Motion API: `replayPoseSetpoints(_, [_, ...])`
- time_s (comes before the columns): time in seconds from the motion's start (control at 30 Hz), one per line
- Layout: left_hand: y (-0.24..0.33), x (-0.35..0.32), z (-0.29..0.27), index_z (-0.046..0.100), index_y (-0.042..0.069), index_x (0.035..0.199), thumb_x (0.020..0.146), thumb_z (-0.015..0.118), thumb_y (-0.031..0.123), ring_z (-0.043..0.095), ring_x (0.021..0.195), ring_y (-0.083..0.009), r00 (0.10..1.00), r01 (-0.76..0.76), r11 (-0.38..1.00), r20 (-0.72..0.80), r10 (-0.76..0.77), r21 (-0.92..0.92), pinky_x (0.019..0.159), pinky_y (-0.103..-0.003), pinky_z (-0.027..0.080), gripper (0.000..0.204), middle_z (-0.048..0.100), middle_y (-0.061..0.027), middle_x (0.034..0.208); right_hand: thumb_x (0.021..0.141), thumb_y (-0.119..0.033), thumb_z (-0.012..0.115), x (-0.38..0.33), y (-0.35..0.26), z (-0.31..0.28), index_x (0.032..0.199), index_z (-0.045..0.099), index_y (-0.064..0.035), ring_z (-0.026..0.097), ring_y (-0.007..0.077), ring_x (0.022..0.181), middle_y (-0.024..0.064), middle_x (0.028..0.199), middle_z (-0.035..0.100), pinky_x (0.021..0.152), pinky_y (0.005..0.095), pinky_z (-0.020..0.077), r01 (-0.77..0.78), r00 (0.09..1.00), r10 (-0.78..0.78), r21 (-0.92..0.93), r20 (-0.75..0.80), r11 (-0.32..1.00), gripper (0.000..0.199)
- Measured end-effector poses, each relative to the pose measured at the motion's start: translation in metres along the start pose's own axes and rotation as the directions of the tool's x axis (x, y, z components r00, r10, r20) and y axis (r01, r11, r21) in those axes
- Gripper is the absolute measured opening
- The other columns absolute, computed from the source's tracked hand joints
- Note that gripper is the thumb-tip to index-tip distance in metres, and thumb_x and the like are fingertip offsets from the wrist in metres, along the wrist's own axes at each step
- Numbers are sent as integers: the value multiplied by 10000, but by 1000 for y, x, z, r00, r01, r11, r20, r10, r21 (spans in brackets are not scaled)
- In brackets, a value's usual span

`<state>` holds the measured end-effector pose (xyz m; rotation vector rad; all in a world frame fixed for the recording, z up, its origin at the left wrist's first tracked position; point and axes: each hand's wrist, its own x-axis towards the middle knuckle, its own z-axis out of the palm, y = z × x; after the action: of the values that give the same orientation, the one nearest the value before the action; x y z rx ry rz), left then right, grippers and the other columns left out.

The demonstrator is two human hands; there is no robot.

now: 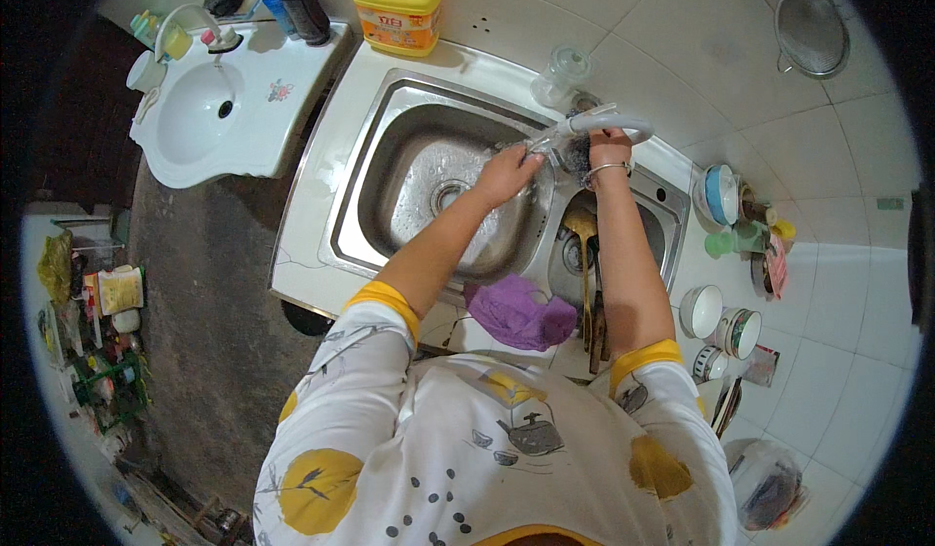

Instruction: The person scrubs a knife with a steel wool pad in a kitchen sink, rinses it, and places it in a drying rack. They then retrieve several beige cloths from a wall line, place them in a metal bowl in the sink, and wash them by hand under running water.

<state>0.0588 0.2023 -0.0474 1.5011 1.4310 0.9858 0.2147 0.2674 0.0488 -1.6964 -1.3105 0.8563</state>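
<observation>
A pale curved tap (631, 123) reaches over the divider of a two-bowl steel sink, its spout toward the left bowl (399, 156). By the spout's end, over that bowl, is my left hand (508, 174); its fingers are stretched out and partly apart, with no held thing visible. Close under the tap's bend, my right hand (611, 145) has its fingers curled, partly hidden by the tap. Next to it is a dark, mesh-like thing (575, 154), too unclear to name. A bangle (611, 169) circles my right wrist. The smaller right bowl holds a gold-coloured ladle (582, 225).
A purple cloth (521, 314) drapes the sink's front edge. Behind stand a yellow pump jug (397, 10) and a clear container (562, 74). Bowls (701, 310) line the right counter. A white washbasin (200, 98) is at far left; a strainer (811, 30) hangs on the wall.
</observation>
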Motion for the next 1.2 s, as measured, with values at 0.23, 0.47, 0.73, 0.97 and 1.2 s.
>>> replayPoseSetpoints(0.23, [38, -13, -48, 541, 51, 722, 924, 448, 412, 459, 443, -120, 860, 313, 910, 488, -150, -272, 433, -265, 363, 423, 479, -22, 533, 808, -223, 627, 11, 16, -5, 980, 653, -38, 584, 178, 846, 58, 913, 656, 784, 316, 442, -27, 990, 2, 177, 142, 984, 254])
replayPoseSetpoints(0.47, [15, -32, -92, 529, 34, 1025, 945, 448, 276, 281, 386, -43, 685, 686, 422, 721, -101, -593, 322, -200, 202, 267, 457, 6, 608, 820, -278, 661, 18, 32, 20, 942, 599, -56, 534, 143, 810, 20, 859, 581, 734, 308, 434, -193, 931, 37, 407, 363, 893, 260])
replayPoseSetpoints(0.73, [23, -65, -99, 549, 38, 1038, 915, 520, 224, 328, 394, -37, 833, 513, 659, 506, -225, -550, 339, -201, 236, 224, 466, 7, 609, 835, -303, 642, -2, 43, 40, 913, 593, -52, 554, 131, 743, 10, 793, 584, 657, 289, 446, -329, 883, 209, 237, 421, 914, 268])
replayPoseSetpoints(0.97, [15, -85, -91, 505, 56, 801, 938, 379, 472, 271, 381, -64, 650, 757, 361, 686, -328, -544, 344, -213, 193, 455, 376, 11, 520, 865, -240, 599, 5, 89, 66, 902, 613, -39, 578, 121, 723, 33, 831, 625, 649, 273, 471, -262, 854, 101, 255, 510, 931, 204])
replayPoseSetpoints(1.2, [17, -95, -99, 519, 48, 1001, 953, 345, 446, 246, 384, -48, 699, 715, 195, 687, -199, -671, 347, -202, 210, 437, 395, 28, 560, 856, -173, 591, -9, 73, 46, 987, 620, -56, 595, 140, 809, 32, 891, 635, 730, 277, 481, -412, 841, 49, 579, 539, 703, 177])
